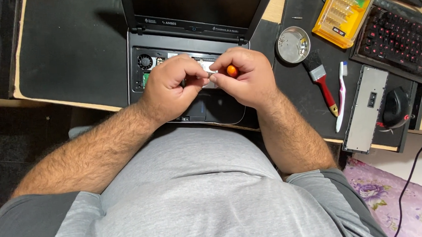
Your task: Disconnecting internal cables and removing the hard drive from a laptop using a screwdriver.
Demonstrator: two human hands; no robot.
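Two hands meet over the opened black laptop (145,81): right hand (247,76) closed around a small orange-handled screwdriver (231,71), left hand (174,87) pinching its thin tip. It looks light, slippery; hold the handle.

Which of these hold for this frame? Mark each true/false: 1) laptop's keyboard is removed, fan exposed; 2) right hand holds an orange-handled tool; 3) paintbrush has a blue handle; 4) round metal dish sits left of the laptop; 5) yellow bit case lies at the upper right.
1) True: the laptop is open with its internals and the fan exposed.
2) True: the right hand closes on an orange-handled tool, with the left hand against it.
3) False: the paintbrush has a red handle.
4) False: the round metal dish sits right of the laptop.
5) True: the yellow bit case lies at the upper right, beside the keyboard with red backlight.
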